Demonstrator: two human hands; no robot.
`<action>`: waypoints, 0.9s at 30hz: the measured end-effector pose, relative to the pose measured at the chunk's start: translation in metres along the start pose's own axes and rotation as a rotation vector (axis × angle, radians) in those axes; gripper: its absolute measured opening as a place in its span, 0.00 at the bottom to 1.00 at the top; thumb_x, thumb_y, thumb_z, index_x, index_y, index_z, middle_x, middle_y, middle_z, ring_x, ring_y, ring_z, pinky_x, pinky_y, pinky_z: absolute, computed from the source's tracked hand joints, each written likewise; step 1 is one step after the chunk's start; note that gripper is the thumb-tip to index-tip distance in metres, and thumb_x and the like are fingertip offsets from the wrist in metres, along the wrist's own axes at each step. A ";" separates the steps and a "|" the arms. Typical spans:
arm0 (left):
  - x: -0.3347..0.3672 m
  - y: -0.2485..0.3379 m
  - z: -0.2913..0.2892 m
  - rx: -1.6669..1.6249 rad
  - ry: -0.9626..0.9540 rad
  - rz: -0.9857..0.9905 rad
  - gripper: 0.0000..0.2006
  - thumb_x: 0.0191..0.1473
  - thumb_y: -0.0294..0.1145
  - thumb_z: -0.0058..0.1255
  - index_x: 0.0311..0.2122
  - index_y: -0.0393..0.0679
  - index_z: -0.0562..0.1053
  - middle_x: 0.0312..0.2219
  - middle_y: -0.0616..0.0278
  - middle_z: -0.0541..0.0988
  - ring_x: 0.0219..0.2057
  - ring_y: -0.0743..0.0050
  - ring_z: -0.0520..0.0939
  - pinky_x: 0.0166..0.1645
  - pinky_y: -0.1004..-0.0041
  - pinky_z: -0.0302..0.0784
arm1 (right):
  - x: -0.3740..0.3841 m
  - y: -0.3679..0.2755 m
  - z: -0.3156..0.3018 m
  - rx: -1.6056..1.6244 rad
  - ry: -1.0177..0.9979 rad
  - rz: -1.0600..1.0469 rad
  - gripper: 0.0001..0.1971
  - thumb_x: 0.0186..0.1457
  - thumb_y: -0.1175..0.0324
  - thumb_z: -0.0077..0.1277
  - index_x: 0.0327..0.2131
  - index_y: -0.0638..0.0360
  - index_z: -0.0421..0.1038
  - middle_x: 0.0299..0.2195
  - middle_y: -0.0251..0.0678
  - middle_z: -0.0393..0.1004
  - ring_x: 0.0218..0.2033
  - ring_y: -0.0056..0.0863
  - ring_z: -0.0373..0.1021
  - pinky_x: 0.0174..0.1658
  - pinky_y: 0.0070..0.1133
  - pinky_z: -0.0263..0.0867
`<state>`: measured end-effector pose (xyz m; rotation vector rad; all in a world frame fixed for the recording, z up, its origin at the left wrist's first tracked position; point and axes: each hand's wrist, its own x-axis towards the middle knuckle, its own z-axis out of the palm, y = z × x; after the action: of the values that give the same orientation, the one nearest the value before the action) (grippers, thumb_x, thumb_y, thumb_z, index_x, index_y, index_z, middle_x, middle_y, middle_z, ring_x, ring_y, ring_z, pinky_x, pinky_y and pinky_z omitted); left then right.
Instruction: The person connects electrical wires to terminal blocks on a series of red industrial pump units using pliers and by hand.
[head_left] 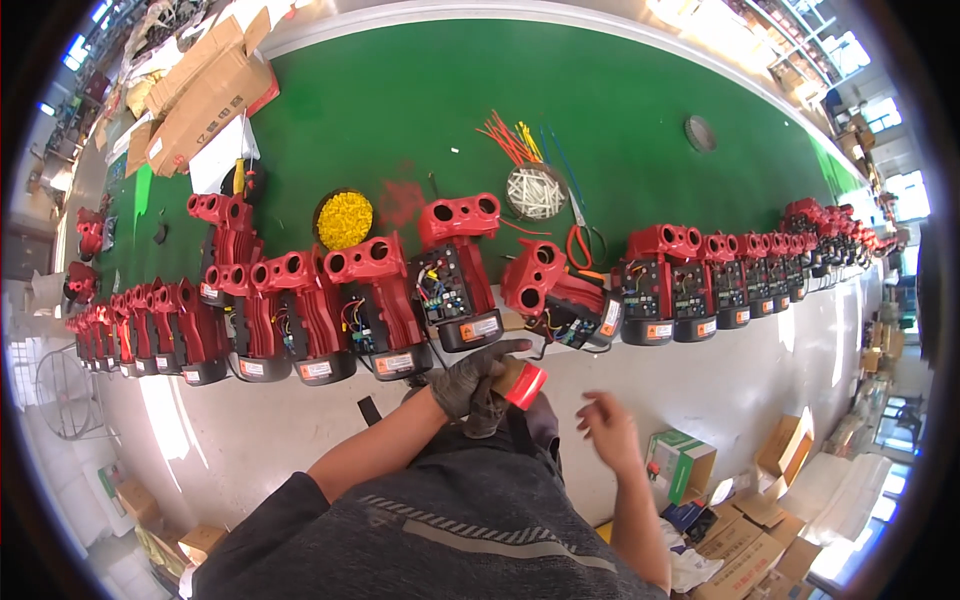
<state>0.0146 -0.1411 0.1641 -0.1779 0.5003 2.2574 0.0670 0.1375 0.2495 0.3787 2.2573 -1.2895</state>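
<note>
The gloved left hand [473,385] is closed around a brown-and-red roll [522,384], apparently tape, in front of the torso near the bench edge; the bare right hand [609,430] is held well apart from it, fingers loosely bent and open. Beyond the roll, a tilted red motor-like housing [533,281] with exposed wiring lies near scissors [580,240] on the green bench [400,90].
</note>
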 end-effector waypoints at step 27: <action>0.036 0.010 0.090 1.417 0.122 -0.163 0.21 0.63 0.31 0.50 0.60 0.43 0.68 0.31 0.65 0.77 0.30 0.80 0.77 0.34 0.75 0.76 | 0.040 0.091 -0.027 -0.326 -0.340 -0.499 0.15 0.53 0.71 0.55 0.46 0.53 0.74 0.39 0.40 0.78 0.41 0.46 0.74 0.44 0.35 0.71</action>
<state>-0.0138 -0.0853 0.2384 0.3585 1.8841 1.2910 0.0691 0.2072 0.1734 -0.5131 2.2742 -1.0699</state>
